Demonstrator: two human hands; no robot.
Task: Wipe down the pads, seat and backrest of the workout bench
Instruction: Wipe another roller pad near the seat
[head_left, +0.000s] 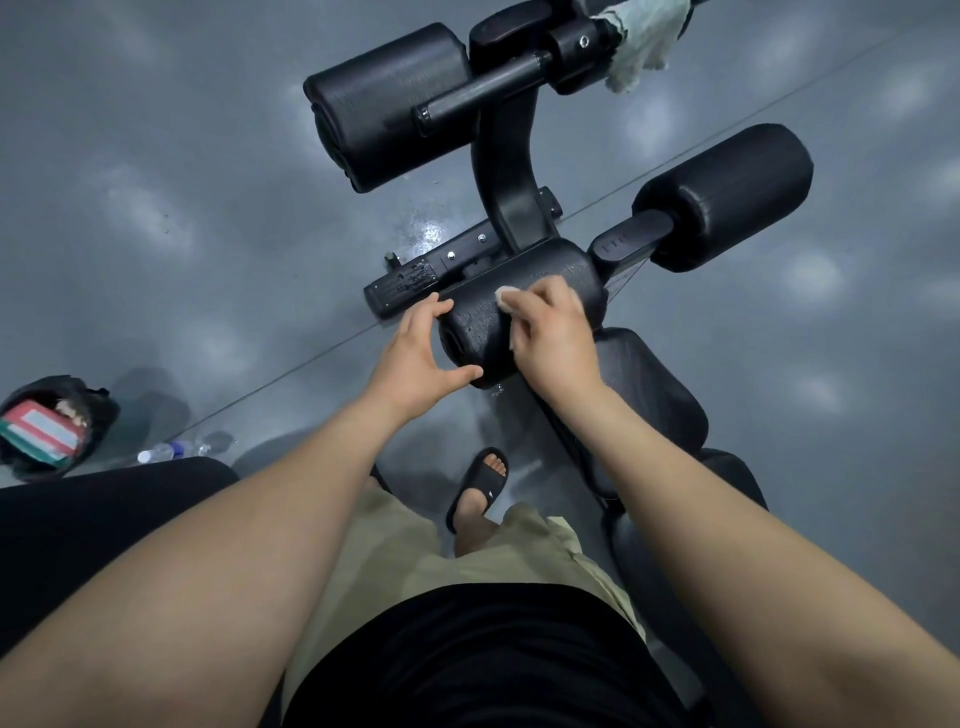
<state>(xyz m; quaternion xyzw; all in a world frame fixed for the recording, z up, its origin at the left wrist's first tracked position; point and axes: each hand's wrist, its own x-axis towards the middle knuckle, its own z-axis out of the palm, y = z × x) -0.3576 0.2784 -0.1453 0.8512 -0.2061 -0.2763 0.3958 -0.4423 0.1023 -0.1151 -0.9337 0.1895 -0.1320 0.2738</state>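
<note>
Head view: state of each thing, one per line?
near pad, gripped at its end by left hand
wipe, held by right hand, pressed on near pad
towel, draped on frame
bag, open
bottle, lying on floor

Open floor (182, 208) lies left of the near pad (519, 265); the left hand (410, 358) caps its end, the right hand (550, 332) and wipe (503, 297) its top. The post (506, 171) stands just behind, the seat (649, 384) close alongside.

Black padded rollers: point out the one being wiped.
The nearest black padded roller, under both hands: left hand grips its end, right hand presses a white wipe.
</note>
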